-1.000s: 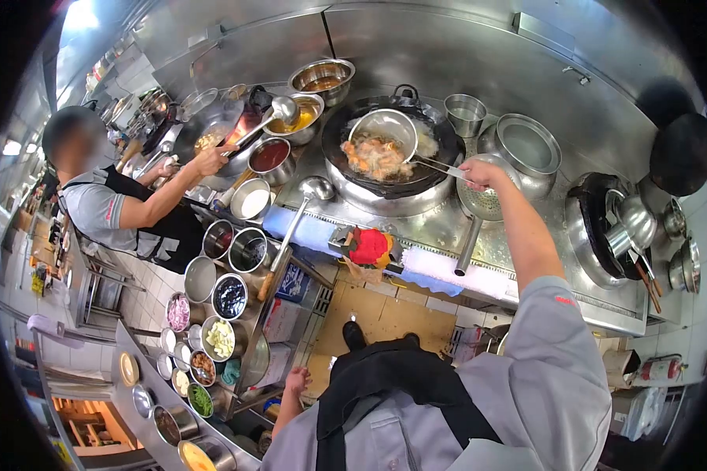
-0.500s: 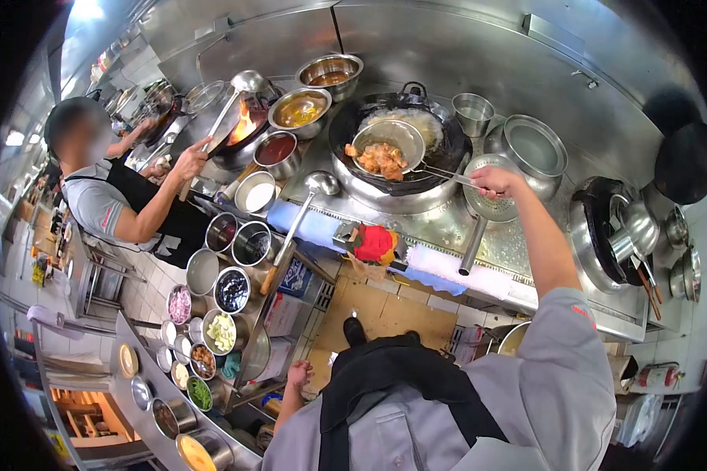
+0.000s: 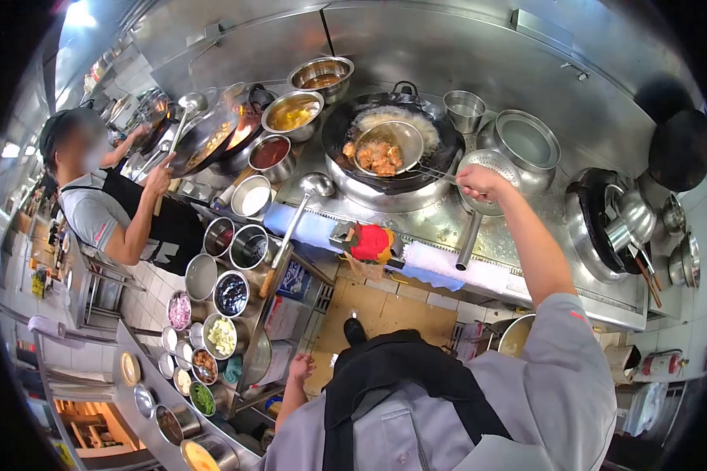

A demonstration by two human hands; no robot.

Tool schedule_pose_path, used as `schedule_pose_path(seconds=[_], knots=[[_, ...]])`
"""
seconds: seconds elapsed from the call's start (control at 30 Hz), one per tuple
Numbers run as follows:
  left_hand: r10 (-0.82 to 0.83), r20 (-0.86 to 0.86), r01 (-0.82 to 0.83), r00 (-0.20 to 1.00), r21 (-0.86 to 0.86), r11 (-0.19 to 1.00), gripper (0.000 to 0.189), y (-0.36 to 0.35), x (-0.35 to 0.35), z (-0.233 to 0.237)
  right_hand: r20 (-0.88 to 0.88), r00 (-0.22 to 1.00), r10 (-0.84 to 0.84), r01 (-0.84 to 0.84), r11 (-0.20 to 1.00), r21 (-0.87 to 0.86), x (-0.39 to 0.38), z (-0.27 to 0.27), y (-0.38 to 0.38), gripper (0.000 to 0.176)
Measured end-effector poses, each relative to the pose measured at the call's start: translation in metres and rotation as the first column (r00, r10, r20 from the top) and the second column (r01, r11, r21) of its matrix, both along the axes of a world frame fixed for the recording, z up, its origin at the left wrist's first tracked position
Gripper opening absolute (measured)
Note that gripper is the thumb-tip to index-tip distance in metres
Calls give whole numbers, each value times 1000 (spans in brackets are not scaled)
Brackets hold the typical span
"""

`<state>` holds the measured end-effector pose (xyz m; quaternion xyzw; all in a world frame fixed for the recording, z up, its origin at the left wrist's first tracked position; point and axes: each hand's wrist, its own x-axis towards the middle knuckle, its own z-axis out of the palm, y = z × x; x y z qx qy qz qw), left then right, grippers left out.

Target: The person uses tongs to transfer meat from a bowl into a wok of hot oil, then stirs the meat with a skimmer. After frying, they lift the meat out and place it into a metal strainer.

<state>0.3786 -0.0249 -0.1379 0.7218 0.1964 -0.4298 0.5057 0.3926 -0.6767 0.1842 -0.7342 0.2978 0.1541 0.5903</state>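
Note:
My right hand [image 3: 481, 182] is closed around the handle of a wire mesh strainer [image 3: 407, 138]. Browned fried pieces [image 3: 383, 162] lie in the strainer, which is over a black wok [image 3: 338, 125] of bubbling oil. Just behind my right hand, a perforated metal skimmer [image 3: 491, 163] rests on the stove, its handle pointing toward me. My left hand [image 3: 301, 366] hangs low by my side, fingers loosely curled, with nothing visible in it. The shelf of ingredient bowls is nearest to that hand.
To the left, a co-worker [image 3: 110, 212] tilts a second wok [image 3: 206, 145] beside a flame. Bowls of yellow liquid [image 3: 293, 115] and red sauce [image 3: 272, 152] stand between the woks. A ladle [image 3: 316, 185] lies across the counter edge. At the right sits another wok [image 3: 585, 228].
The strainer stays over the oil, with the pieces slightly shifted in it. The co-worker's ladle has moved left, and their wok is now lifted and tilted off the flame.

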Motion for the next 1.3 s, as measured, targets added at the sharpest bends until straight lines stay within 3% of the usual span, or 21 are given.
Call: schedule_pose_path(seconds=[0.07, 0.2, 0.27, 0.3, 0.43, 0.6, 0.8, 0.93, 1.03, 1.2, 1.27, 1.3], knots=[[18, -26, -18, 1000, 29, 999, 15, -8, -3, 4, 53, 999, -12, 16, 996, -90, 18, -7, 22, 10], [4, -8, -3, 1000, 121, 993, 14, -15, -4, 10, 104, 994, -33, 39, 998, -53, 32, -34, 37, 11], [22, 70, -27, 997, 67, 997, 14, -16, -5, 5, 100, 989, -109, 88, 978, 191, 29, -36, 28, 11], [57, 33, -56, 998, -25, 998, 14, -12, -6, -5, 98, 989, -106, 91, 985, 148, 30, -37, 38, 12], [0, 13, -1, 1000, 58, 998, 15, -8, -19, -8, 163, 964, -209, 149, 936, 319, 39, -58, 55, 4], [-32, -34, 34, 999, 57, 998, 19, -3, -24, -10, 99, 947, -307, 199, 798, 569, 29, -65, 69, 4], [-55, -36, 55, 998, 16, 998, 21, 1, -14, -14, 109, 927, -358, 206, 731, 650, 4, -61, 65, 12], [-112, -31, 114, 993, 79, 990, 22, -10, -4, -3, 189, 873, -449, 188, 668, 720, -32, -54, 54, 12], [-115, -36, 118, 993, 81, 990, 21, -21, -1, 1, 256, 842, -475, 177, 691, 701, -86, -29, 44, 21], [-114, -38, 117, 993, 112, 987, 19, -33, -4, 6, 252, 713, -654, 396, 673, 624, -184, -3, 34, 23], [-154, -104, 166, 983, 115, 979, 21, -31, -3, 3, 280, 673, -685, 532, 711, 460, -210, -6, 24, 19], [-163, -107, 174, 981, 114, 978, 21, -31, -2, 2, 278, 668, -691, 540, 706, 458, -215, -7, 20, 19]])
